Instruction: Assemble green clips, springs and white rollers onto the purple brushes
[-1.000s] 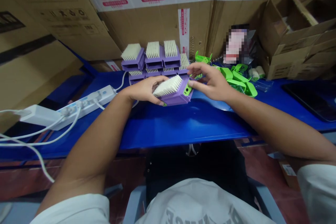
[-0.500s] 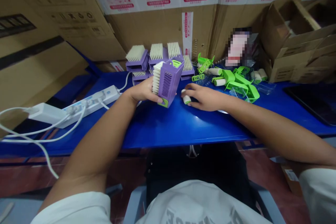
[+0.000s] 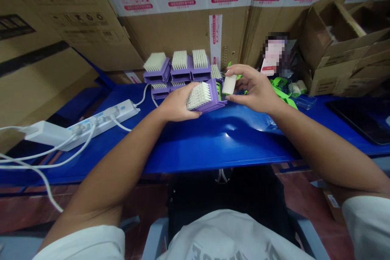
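Note:
My left hand [image 3: 173,105] grips a purple brush [image 3: 203,96] with white bristles facing up, held just above the blue table [image 3: 213,142]. My right hand [image 3: 252,89] pinches a small white roller [image 3: 229,84] right beside the brush's right end, where a green part shows. Behind them stands a stack of purple brushes [image 3: 179,69] with white bristles. A heap of green plastic parts [image 3: 283,89] lies to the right of my right hand.
Large cardboard boxes [image 3: 183,16] wall off the back and left. Open cardboard boxes [image 3: 344,44] stand at the right. A white power strip [image 3: 79,126] with cables lies on the table's left. A dark tablet [image 3: 362,122] lies at the far right.
My left hand turned the purple brush from standing on end back to bristles up. My right hand lifted the white roller off the table and brought it to the brush's right end.

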A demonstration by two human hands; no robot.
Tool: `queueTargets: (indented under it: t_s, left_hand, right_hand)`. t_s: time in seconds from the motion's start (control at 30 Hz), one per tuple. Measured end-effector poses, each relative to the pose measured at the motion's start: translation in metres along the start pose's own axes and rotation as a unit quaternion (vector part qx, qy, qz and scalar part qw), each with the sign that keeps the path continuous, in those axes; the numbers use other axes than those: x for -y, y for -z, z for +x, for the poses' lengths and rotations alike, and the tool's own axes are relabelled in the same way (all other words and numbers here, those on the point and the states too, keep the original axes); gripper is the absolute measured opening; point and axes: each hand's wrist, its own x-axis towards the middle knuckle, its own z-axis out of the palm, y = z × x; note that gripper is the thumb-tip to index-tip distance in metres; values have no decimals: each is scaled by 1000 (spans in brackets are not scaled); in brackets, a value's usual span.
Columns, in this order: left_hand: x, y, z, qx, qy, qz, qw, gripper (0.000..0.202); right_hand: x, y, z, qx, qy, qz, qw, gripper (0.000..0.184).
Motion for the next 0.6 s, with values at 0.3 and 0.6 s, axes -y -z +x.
queueTargets:
  t_s: [0.3, 0.6]
  left_hand:
    - [-21, -1, -1, -21, 69, 99, 992, 97]
    - [-32, -6, -5, -70, 79, 179, 978, 96]
  right_hand:
    - [-13, 6, -1, 79, 42, 37, 995, 58]
    - [-8, -1, 1, -1, 2, 56, 998, 61]
